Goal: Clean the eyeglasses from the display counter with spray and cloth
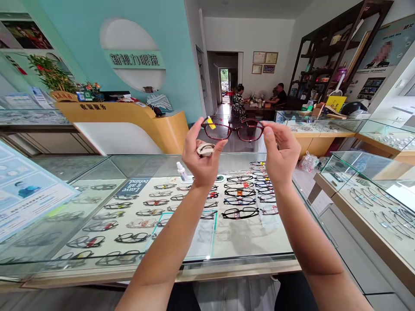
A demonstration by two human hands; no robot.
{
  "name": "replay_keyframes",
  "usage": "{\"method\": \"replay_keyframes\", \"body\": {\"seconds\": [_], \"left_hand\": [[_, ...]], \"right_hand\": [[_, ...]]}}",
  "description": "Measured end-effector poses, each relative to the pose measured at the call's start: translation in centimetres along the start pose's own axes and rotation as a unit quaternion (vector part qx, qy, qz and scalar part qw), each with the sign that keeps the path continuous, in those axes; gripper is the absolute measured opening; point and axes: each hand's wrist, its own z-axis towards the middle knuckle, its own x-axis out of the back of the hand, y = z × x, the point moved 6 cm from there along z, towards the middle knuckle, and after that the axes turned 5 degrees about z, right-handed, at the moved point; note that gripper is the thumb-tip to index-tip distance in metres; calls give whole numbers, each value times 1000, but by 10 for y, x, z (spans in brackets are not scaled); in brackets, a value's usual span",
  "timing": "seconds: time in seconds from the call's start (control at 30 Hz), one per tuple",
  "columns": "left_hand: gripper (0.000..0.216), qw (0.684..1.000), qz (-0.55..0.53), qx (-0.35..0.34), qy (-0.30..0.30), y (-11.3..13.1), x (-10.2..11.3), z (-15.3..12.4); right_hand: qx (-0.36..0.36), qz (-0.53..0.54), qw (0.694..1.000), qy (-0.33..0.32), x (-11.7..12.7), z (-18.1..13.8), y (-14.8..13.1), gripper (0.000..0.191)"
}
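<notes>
Dark red glasses (250,133) are held up in the air over the glass desk (236,237), between two closed grips: the left hand (201,167) pinches one end beside a yellow tag (211,123), a folded pale cloth (205,150) tucked against its palm, and the right hand (282,149) pinches the other end between thumb and fingers. Below, spectacle frames (240,213) show in rows; a white bottle (182,172) stands left of the left wrist. Far behind, two people (239,101) sit facing each other
</notes>
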Motion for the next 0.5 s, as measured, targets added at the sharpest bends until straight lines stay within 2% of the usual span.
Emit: {"method": "replay_keyframes", "body": {"seconds": [0.17, 0.27, 0.37, 0.5], "left_hand": [[67, 996, -8, 65, -67, -21, 7, -44], [66, 992, 0, 94, -81, -33, 10, -67], [66, 992, 6, 100, -80, -39, 12, -80], [63, 995, 3, 79, -63, -37, 14, -85]], "right_hand": [[-123, 35, 992, -9, 8, -33, 49, 34], [-172, 48, 984, -9, 8, -52, 70, 36], [-191, 53, 980, -10, 7, -63, 77, 36], [-192, 77, 978, -3, 6, -65, 75, 33]]}}
